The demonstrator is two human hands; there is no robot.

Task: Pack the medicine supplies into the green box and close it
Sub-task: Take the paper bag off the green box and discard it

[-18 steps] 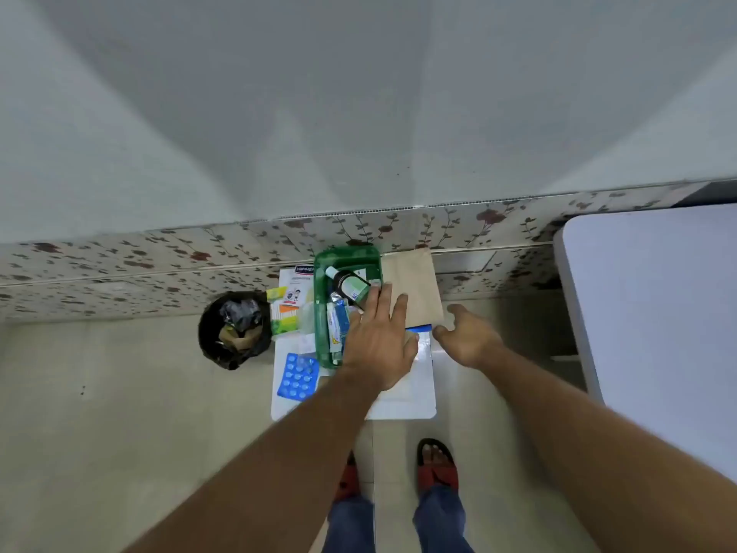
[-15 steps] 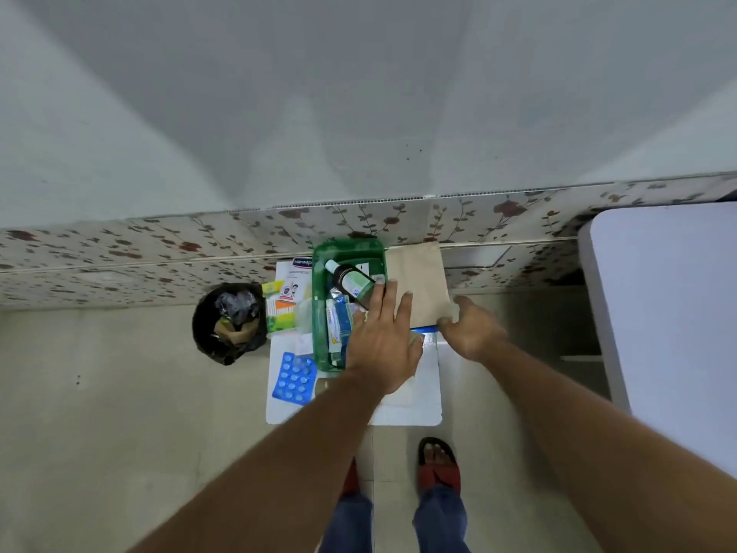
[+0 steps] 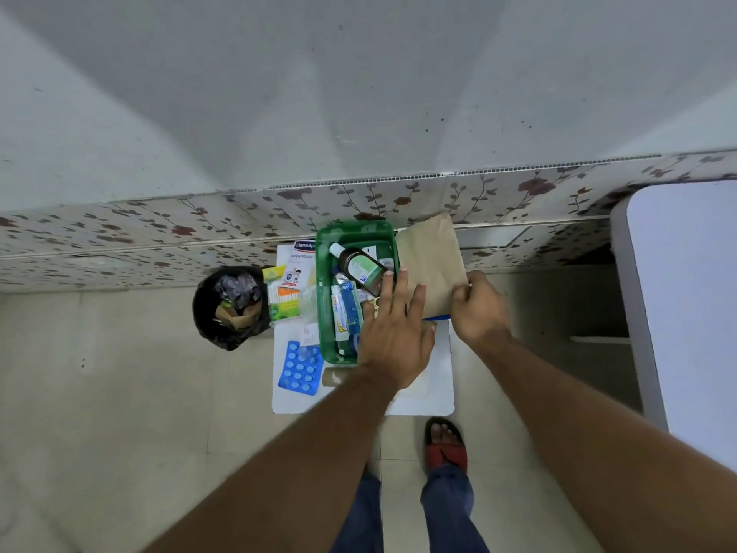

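Green box (image 3: 324, 297) sits open at the far middle of the white board (image 3: 434, 377). Inside: brown bottle (image 3: 361, 269) and tubes (image 3: 346, 309). Left hand (image 3: 395, 333) lies flat over the box's right rim, fingers spread and gripping nothing. Right hand (image 3: 476, 309) pinches the near right edge of the brown paper bag (image 3: 432, 261), just right of the box. Still outside, to the left: blue blister pack (image 3: 300, 367), plaster box (image 3: 297, 261), green packet (image 3: 284, 303). Judgement: packing partly done; several items and closing remain. No lid visible.
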